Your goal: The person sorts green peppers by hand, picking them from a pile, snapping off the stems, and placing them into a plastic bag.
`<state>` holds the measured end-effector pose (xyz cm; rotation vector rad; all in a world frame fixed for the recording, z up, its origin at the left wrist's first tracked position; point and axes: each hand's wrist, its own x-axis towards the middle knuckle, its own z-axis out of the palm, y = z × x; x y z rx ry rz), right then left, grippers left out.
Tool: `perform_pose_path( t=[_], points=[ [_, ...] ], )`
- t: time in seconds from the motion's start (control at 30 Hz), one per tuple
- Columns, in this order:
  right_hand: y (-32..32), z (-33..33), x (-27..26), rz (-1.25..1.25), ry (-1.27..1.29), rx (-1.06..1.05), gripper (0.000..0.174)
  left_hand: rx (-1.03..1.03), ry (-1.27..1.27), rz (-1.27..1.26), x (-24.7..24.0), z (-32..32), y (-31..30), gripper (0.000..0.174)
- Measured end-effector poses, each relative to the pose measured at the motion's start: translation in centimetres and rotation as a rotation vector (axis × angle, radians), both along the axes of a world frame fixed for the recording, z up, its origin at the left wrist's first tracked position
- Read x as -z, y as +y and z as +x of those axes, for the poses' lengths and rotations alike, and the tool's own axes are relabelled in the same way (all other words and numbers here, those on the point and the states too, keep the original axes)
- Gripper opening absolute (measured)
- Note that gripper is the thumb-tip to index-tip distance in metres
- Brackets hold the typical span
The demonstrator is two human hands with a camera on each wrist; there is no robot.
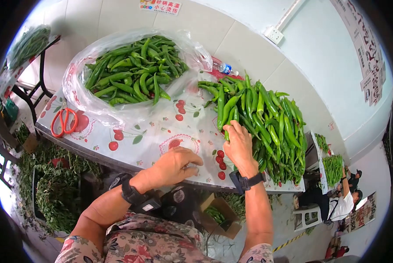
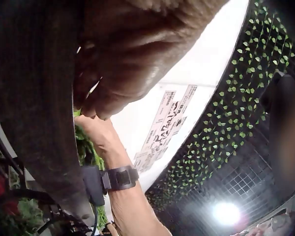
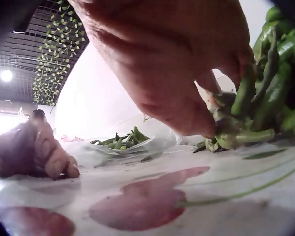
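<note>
A big heap of long green chili peppers (image 1: pixel 271 127) covers the right part of the table. My right hand (image 1: pixel 239 144) is at the heap's near left edge, its thumb and fingers pinching a green chili pepper (image 3: pixel 228 135) by the stem end, as the right wrist view shows. My left hand (image 1: pixel 173 163) hovers by the table's front edge, its fingers loosely bent and holding nothing. In the right wrist view the left hand (image 3: pixel 37 150) is low over the tablecloth. A clear plastic bag (image 1: pixel 80 83) at the back left holds more green chilies (image 1: pixel 135 72).
Red-handled scissors (image 1: pixel 65 122) lie at the table's left end. A plastic bottle (image 1: pixel 225 68) lies by the wall behind the heap. Beneath the table are a cardboard box (image 1: pixel 222 217) and leafy stalks (image 1: pixel 58 193). Another person (image 1: pixel 340 206) sits at a farther table on the right.
</note>
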<state>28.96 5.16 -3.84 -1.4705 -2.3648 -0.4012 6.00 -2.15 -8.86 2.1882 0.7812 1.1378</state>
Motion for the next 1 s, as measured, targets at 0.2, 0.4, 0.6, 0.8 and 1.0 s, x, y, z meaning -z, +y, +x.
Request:
perform_pose_path(
  t=[0.2, 0.4, 0.6, 0.8, 1.0],
  points=[
    [1.2, 1.0, -1.2, -0.068, 0.372, 0.035, 0.037, -0.063, 0.057, 0.006, 0.2, 0.5, 0.1, 0.019],
    [2.3, 1.3, -1.3, -0.241, 0.164, 0.198, 0.056, -0.065, 0.043, 0.004, 0.2, 0.5, -0.2, 0.02],
    [0.6, -1.3, -0.8, -0.159, -0.027, 0.047, 0.049, -0.062, 0.024, 0.018, 0.2, 0.4, -0.4, 0.021],
    [-0.4, -1.3, -0.8, -0.175, 0.185, -0.096, 0.044, -0.064, 0.042, 0.027, 0.1, 0.3, -0.4, 0.021],
    [0.7, -0.1, -0.4, -0.342, 0.431, -0.058, 0.04, -0.056, 0.042, 0.013, 0.0, 0.2, -0.4, 0.02]
  ],
)
